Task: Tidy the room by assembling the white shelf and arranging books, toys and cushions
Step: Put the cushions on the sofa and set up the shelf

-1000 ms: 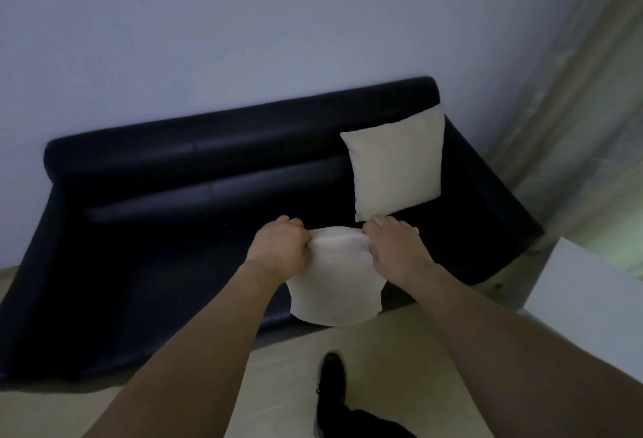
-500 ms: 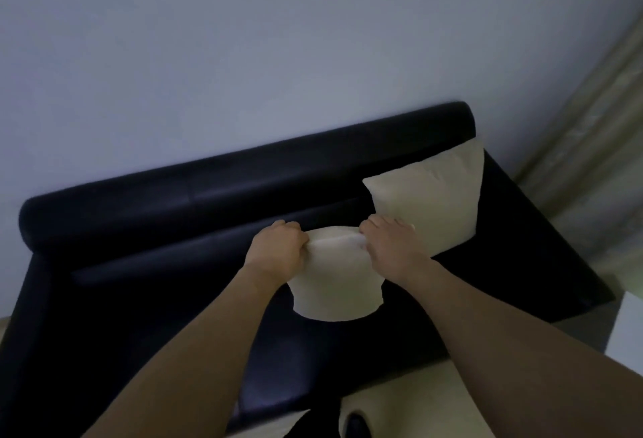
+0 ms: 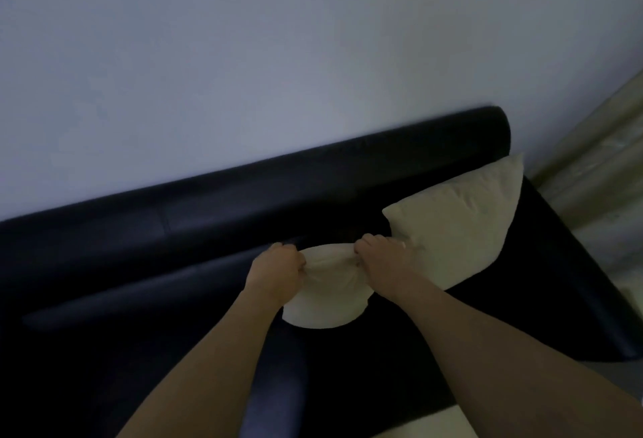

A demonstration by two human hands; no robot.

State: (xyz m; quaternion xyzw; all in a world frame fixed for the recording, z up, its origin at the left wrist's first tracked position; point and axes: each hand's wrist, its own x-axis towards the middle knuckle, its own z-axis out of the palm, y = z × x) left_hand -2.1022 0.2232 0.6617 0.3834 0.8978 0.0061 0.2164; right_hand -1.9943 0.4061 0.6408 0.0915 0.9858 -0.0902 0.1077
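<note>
Nearest the camera, two bare forearms are seen reaching forward from the bottom edge, over the front of a dark sofa (image 3: 139, 298), and a pale strip of floor (image 3: 435, 425) is shown at the lower edge beside the right forearm. A cream cushion (image 3: 327, 301) is held up between the hands above the sofa seat. Its upper edge is gripped by the left hand (image 3: 275, 274), whose fingers are curled over the fabric with the knuckles turned up, and by the right hand (image 3: 382, 263), whose fingers are likewise curled tightly around that edge. The fabric is bunched and stretched between the two grips, and the rest of the cushion is left hanging below them with its rounded lower edge above the dark seat; whether that edge touches the seat cannot be told. Just behind and to the right of the right hand, a second cream cushion (image 3: 462, 225) is propped tilted in the right corner of the sofa, one corner raised towards the top of the backrest. Whether the two cushions touch is hidden by the right hand. Beyond them, the rounded backrest is set against a plain pale wall (image 3: 278, 54). At the far right, a pale curtain (image 3: 598, 166) is seen hanging beside the end of the sofa.
</note>
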